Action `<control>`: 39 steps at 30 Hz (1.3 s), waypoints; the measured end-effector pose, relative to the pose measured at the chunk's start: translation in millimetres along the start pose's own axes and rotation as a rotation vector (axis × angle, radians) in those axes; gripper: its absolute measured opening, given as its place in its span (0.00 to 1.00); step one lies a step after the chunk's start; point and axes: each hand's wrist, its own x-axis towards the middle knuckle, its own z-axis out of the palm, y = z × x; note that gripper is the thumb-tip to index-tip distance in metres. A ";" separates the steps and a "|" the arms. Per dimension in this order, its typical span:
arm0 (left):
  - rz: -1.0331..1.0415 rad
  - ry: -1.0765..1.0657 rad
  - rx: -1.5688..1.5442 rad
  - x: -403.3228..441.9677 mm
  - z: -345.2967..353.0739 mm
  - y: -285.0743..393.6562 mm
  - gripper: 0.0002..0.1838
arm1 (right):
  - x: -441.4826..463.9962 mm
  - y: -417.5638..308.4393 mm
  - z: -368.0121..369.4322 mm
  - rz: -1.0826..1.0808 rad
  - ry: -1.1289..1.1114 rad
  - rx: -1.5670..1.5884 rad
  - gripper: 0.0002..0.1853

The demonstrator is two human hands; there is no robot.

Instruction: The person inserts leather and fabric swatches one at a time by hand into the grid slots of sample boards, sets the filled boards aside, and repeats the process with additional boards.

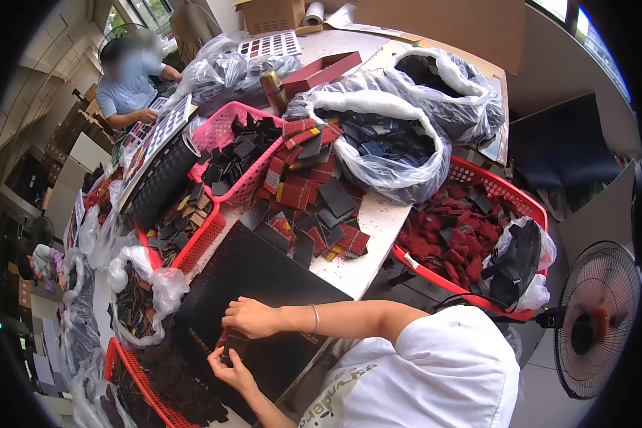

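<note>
My right hand (251,318), with a thin bracelet at the wrist, is curled over a small dark red and grey swatch piece (237,347). Below it, my left hand (232,372) pinches the same piece between thumb and fingers. Whether this is one piece or a thin stack I cannot tell. Both hands are over a large black board (242,278) with small gold lettering. Just beyond the board lies a loose heap of red plaid and grey swatches (299,192).
A pink basket (246,153) of black pieces and a red basket (192,246) stand beyond the board. Plastic bags (392,171) of swatches fill the far side. Right are a red basket (471,171) and a fan (595,321). Another person (125,93) works at the far left.
</note>
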 end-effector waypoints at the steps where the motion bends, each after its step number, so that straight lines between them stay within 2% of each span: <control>1: -0.016 0.013 0.025 -0.8 1.6 6.1 0.10 | -1.2 -3.2 -1.2 0.028 0.015 0.001 0.13; 2: 0.001 0.024 0.043 -1.8 3.3 3.2 0.10 | -1.7 -8.1 -6.2 0.055 0.029 0.000 0.15; 6: 0.018 0.065 0.049 1.4 4.0 -13.3 0.09 | 3.9 -17.7 -97.3 0.091 0.508 0.058 0.24; 9: 0.009 0.070 0.055 -0.2 1.1 -12.6 0.09 | -10.8 21.9 -189.9 0.261 0.898 -0.093 0.19; 10: 0.000 0.068 0.050 0.8 1.7 -10.7 0.09 | -19.6 40.8 -219.9 0.375 0.961 -0.131 0.17; 11: -0.010 0.070 0.041 1.7 4.0 -9.2 0.09 | -29.9 73.7 -246.0 0.340 1.032 -0.276 0.16; 12: -0.018 0.063 0.029 2.5 5.6 -8.5 0.09 | -41.6 101.7 -271.6 0.400 1.040 -0.382 0.14; 17: -0.035 0.044 0.037 7.1 10.8 -6.9 0.10 | -99.6 229.0 -348.3 0.753 0.723 -0.836 0.14; 20: -0.061 0.060 0.033 7.7 13.4 -7.8 0.10 | -111.1 283.1 -370.3 0.957 0.398 -0.911 0.14; 22: -0.055 0.060 0.052 7.7 15.5 -9.0 0.09 | -104.1 304.8 -378.3 1.009 0.276 -0.966 0.15; 26: -0.054 0.033 0.123 10.4 17.9 -6.2 0.09 | -51.4 312.7 -384.7 1.013 0.278 -0.938 0.29; 27: -0.067 0.018 0.130 9.6 17.3 -4.3 0.09 | -42.9 320.9 -385.5 1.024 0.242 -0.895 0.37; 31: -0.051 0.027 0.149 10.8 19.2 -1.4 0.09 | -17.1 352.4 -388.4 0.915 0.170 -0.791 0.39; 32: -0.049 0.046 0.148 11.5 21.0 0.3 0.09 | -11.8 353.8 -387.4 0.823 0.231 -0.942 0.39; 34: -0.055 0.058 0.162 11.3 22.9 4.5 0.10 | 3.2 352.5 -398.6 0.977 0.175 -0.708 0.38; 36: -0.061 0.049 0.188 12.7 23.2 8.3 0.10 | -1.2 398.7 -400.1 0.850 0.168 -0.695 0.37; 37: -0.077 0.049 0.185 11.8 22.6 4.0 0.11 | -4.6 422.5 -392.9 0.873 0.188 -0.752 0.34; 38: -0.074 0.051 0.203 11.8 22.6 3.5 0.11 | 1.9 429.1 -391.3 1.026 0.116 -0.790 0.31; 39: -0.069 0.049 0.220 12.4 22.8 3.7 0.11 | 8.9 440.8 -391.0 1.088 0.038 -0.810 0.29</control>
